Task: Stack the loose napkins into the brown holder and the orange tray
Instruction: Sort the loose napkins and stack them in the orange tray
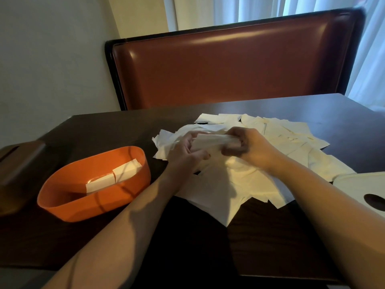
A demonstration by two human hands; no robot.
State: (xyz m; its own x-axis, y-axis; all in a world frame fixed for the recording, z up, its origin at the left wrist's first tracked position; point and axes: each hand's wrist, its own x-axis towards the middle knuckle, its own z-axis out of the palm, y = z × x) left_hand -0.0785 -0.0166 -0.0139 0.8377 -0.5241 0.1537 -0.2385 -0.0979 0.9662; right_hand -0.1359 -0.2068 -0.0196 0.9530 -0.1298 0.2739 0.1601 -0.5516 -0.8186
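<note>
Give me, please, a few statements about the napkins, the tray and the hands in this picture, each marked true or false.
1. The orange tray already holds some napkins. True.
2. Both hands hold a small bundle of napkins between them. True: the left hand and the right hand grip its ends above the pile.
3. The loose napkins lie on the seat. False: they are spread on the dark table.
4. The orange tray stands to the right of the pile. False: it stands to the left.
5. The brown holder is at the left edge of the view. True.
</note>
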